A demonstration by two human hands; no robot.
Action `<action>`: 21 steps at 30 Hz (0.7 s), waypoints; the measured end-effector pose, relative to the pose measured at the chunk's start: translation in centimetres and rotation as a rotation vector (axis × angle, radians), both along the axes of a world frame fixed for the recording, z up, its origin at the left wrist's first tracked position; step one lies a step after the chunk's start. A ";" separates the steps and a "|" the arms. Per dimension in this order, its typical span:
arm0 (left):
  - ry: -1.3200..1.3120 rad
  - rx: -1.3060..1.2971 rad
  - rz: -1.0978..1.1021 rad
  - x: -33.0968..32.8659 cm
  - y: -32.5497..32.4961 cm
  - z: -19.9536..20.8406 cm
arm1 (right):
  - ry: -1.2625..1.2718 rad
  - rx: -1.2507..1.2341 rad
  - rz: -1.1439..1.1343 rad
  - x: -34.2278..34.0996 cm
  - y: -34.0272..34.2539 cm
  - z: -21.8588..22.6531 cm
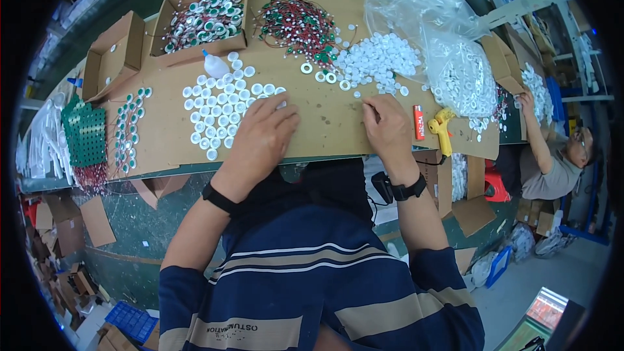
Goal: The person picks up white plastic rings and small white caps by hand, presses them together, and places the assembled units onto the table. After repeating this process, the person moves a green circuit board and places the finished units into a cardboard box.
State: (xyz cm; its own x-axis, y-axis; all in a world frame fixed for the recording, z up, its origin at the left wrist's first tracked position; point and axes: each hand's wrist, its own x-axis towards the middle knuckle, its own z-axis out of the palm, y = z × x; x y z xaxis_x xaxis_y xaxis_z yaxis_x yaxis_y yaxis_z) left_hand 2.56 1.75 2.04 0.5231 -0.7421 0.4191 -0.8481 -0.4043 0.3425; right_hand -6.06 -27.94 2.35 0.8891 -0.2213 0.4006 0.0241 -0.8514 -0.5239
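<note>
My left hand is at the right edge of a group of white round caps laid out on the cardboard sheet. Its fingers bend down and close around a white cap, partly hidden at the fingertips. Farther right, my right hand is above the cardboard with its fingers curled in. Whatever the right fingers might hold is hidden. Just beyond that hand spreads a heap of loose white discs. A red box and a yellow glue gun are to its right.
A white squeeze bottle stands behind the caps. Cardboard boxes and a heap of red-wired parts are at the back. Green trays lie far left, a clear bag of white rings right. Another person works far right.
</note>
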 end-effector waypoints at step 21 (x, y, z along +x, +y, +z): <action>-0.019 0.096 0.047 5.2 -4.0 0.7 | 0.101 0.013 0.244 -0.8 3.2 0.1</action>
